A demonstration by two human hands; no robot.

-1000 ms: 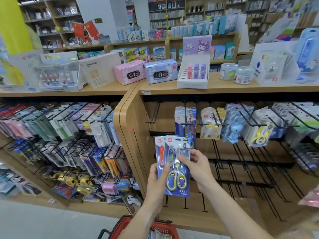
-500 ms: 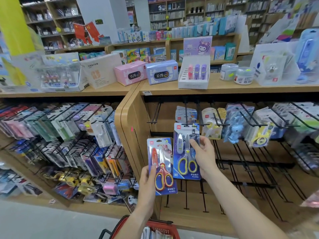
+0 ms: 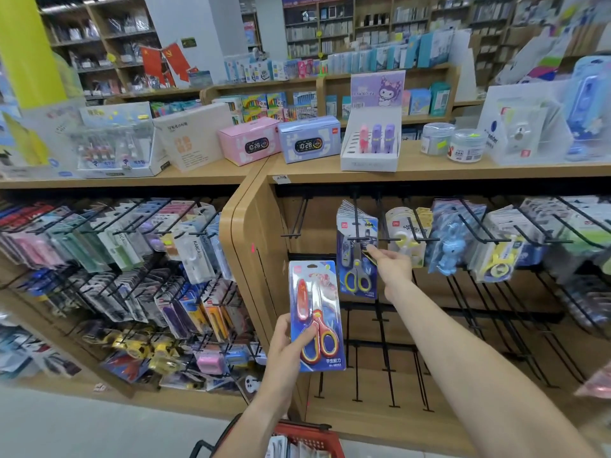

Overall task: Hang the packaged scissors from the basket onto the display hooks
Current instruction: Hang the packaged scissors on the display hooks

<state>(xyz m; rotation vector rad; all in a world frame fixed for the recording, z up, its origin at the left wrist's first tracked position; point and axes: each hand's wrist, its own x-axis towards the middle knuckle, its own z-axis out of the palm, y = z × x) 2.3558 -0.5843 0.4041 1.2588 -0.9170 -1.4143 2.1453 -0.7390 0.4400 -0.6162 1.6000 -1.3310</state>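
hooked so far: a stack of blue scissor packs (image 3: 357,256) hangs on one display hook (image 3: 356,223) on the top rail, front one with yellow-grey handles; we judge that one is on or nearly on.
right hand (image 3: 391,267): we've got it at the front pack's right edge, fingers pinching the card; can't tell if the hole is fully over the hook.
left hand (image 3: 291,342): we're gripping the red-handled scissors pack (image 3: 315,314) by its lower part, upright, below and left of the hook, well apart from it. Not hung yet.
basket (image 3: 309,439): red, at bottom edge below our arms; more packs show inside, count unclear.
free hooks: empty hook (image 3: 296,223) left of the stack, bare lower rails.
left to do: seat blue pack, hang red one, then empty the basket.
progress: we'd call it early-to-mid.
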